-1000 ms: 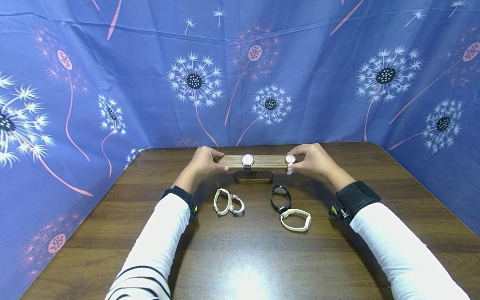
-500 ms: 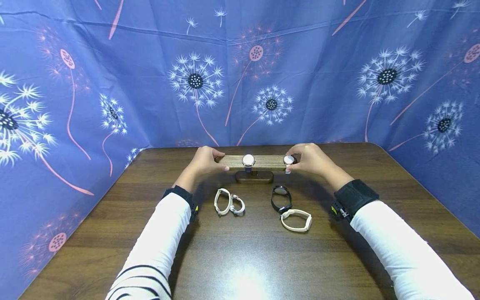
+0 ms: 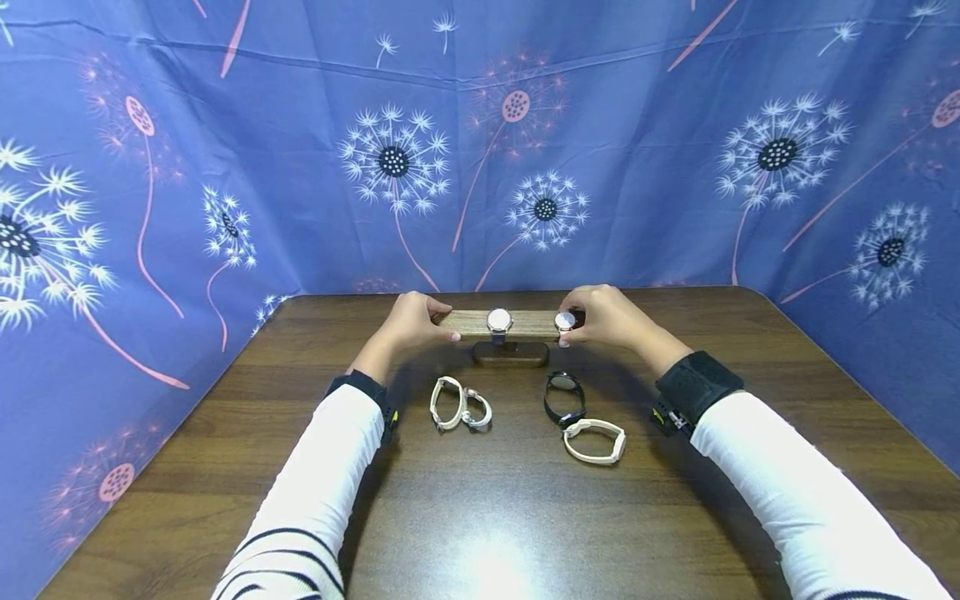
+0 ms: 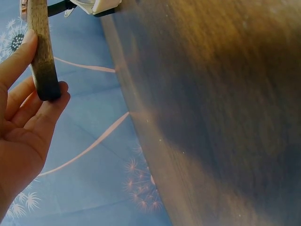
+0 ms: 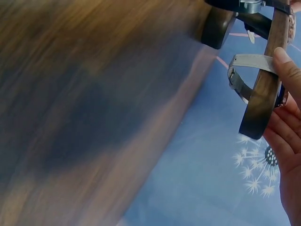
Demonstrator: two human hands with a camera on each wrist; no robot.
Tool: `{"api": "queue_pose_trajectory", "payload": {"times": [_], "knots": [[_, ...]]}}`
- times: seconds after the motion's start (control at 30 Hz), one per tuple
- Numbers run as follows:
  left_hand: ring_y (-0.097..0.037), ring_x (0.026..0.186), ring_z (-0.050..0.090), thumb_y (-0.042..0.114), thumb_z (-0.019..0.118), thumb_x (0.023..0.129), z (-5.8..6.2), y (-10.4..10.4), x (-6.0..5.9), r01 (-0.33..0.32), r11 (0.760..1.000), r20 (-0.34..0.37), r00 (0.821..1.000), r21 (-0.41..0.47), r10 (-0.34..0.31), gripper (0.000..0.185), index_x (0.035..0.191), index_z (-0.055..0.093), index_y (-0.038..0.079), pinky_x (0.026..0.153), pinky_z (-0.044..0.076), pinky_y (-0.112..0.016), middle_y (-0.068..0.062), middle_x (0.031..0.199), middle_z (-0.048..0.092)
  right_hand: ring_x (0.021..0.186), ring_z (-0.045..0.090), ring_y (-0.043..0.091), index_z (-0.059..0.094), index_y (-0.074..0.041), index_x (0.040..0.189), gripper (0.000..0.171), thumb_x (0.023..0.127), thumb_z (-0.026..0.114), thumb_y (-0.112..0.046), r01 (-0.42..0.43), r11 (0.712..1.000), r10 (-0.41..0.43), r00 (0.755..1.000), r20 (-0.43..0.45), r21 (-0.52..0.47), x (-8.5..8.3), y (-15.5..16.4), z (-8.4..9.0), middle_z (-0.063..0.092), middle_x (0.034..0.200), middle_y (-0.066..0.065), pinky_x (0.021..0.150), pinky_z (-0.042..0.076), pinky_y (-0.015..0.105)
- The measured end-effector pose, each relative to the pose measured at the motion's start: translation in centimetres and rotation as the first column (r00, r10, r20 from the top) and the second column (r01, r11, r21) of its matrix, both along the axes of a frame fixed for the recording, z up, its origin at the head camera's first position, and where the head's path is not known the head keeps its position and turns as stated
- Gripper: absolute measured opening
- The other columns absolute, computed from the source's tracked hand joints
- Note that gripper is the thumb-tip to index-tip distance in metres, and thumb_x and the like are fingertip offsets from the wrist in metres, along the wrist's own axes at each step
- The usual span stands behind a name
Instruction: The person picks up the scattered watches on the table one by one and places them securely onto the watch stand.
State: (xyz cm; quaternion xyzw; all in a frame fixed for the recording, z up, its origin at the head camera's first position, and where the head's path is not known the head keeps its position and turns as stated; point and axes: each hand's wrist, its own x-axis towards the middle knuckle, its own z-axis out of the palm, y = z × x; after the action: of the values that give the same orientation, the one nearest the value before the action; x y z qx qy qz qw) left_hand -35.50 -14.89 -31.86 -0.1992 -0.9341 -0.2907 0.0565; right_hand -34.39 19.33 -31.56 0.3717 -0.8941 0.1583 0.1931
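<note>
A wooden T-shaped watch stand [image 3: 468, 323] sits at the far middle of the table on a dark oval base [image 3: 510, 355]. My left hand [image 3: 414, 323] grips the bar's left end, thumb in front and fingers behind the bar [image 4: 43, 56]. A pale-faced watch [image 3: 498, 321] hangs at the bar's centre. My right hand [image 3: 600, 318] pinches a second pale watch [image 3: 565, 322] looped round the bar's right part. In the right wrist view its grey strap [image 5: 248, 62] wraps the bar [image 5: 263, 89] under my thumb.
Four loose watches lie in front of the stand: a white one [image 3: 447, 403], a silver one [image 3: 478, 411], a black one [image 3: 564, 397] and a cream one [image 3: 594, 440]. A blue dandelion-print cloth [image 3: 480, 150] walls the brown table [image 3: 510, 517] on three sides.
My right hand has slid its watch leftward along the bar, from the right end towards the centre watch. The left hand has kept its grip on the bar.
</note>
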Motion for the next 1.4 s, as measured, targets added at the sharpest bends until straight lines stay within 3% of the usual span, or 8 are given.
{"api": "queue_pose_trajectory", "payload": {"times": [0.4,1.0,1.4], "knots": [[-0.023,0.099,0.067,0.029,0.088,0.072,-0.1,0.1,-0.2,0.015,1.0,-0.021,1.0,-0.006,-0.015,0.052,0.115,0.072,0.003,0.086,0.054,-0.037,-0.01,0.103,0.073,0.07,0.056,0.018,0.068,-0.006,0.084,0.038,0.063,0.092,-0.027,-0.02,0.997,0.019,1.0,0.02,0.076,-0.3,-2.4,0.8,0.063,0.08,0.001,0.064,0.048,0.037],[-0.024,0.102,0.066,0.028,0.087,0.073,-0.1,0.1,0.0,0.009,1.0,0.002,1.0,0.009,-0.009,0.052,0.116,0.071,0.002,0.088,0.053,-0.037,-0.012,0.107,0.072,0.066,0.049,0.018,0.065,-0.005,0.087,0.043,0.065,0.091,-0.03,-0.038,0.995,0.033,0.998,0.059,0.097,-0.7,-5.5,1.0,0.061,0.08,0.005,0.06,0.044,0.036],[-0.025,0.103,0.066,0.028,0.087,0.073,0.1,0.0,0.1,0.002,1.0,0.01,1.0,0.006,-0.002,0.052,0.116,0.071,0.003,0.088,0.053,-0.038,-0.012,0.107,0.072,0.065,0.047,0.017,0.065,-0.003,0.087,0.045,0.066,0.091,-0.032,-0.021,0.994,0.016,0.999,0.046,0.11,-0.6,-5.9,1.0,0.058,0.078,0.003,0.059,0.042,0.034]]}}
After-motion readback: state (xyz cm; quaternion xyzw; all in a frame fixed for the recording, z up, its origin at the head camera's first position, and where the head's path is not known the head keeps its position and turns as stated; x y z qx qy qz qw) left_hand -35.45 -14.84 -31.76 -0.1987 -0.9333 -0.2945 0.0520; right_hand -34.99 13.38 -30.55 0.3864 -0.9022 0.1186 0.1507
